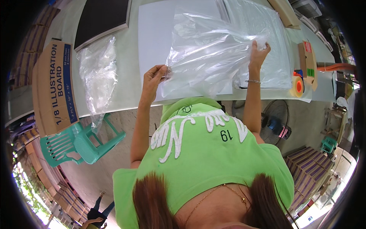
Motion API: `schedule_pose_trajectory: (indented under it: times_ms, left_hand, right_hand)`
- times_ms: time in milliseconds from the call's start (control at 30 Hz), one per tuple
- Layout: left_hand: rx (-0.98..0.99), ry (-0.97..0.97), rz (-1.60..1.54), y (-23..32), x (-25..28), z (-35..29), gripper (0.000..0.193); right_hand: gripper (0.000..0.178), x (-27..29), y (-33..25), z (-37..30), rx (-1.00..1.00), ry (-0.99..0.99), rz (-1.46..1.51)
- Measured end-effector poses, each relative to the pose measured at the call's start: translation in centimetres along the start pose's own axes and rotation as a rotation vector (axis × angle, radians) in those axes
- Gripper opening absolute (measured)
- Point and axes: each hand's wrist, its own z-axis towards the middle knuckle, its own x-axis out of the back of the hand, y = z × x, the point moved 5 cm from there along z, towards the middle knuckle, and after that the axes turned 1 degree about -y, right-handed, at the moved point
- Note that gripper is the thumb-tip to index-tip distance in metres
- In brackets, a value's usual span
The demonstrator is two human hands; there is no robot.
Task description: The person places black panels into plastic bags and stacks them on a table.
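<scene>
A clear plastic bag (207, 49) is stretched between my two hands above the table, its film pulled into creases. My left hand (154, 79) pinches the bag's lower left corner between thumb and fingers. At the bag's right side my right hand (260, 54) grips a bunched part of the film, thumb and fingers curled round it. Under the bag lies a large white board (154, 42), partly covered by the film. More clear plastic (280, 57) lies flat on the table to the right, beneath and beside my right hand.
Left on the table (127, 82) are a crumpled clear bag (98, 72), a black panel (101, 21) and a brown cardboard box (53, 87). A tape roll (297, 87) and small carton (308, 57) lie right. Below stand a green chair (84, 143) and a fan (274, 122).
</scene>
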Motion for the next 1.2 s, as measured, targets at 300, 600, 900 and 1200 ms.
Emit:
schedule_pose_trajectory:
  times_ms: [300, 600, 900, 1200]
  left_hand:
    - [0.068, -0.091, -0.172, -0.5, -4.7, 0.5, 0.015]
    - [0.131, -0.142, -0.290, -0.4, -6.1, -0.7, 0.013]
    - [0.411, -0.346, -0.543, -2.0, -7.3, -2.6, 0.015]
    - [0.207, -0.086, -0.669, 0.8, 5.9, 1.2, 0.024]
  right_hand:
    - [0.035, -2.6, -10.9, -13.4, 0.011, -1.186, 0.185]
    - [0.016, -1.6, -13.0, -17.1, 0.108, -1.146, 0.285]
    - [0.012, 1.7, -7.5, -13.9, -0.468, -0.886, 0.877]
    - [0.014, 26.9, 13.7, -1.7, -0.526, -0.229, 0.863]
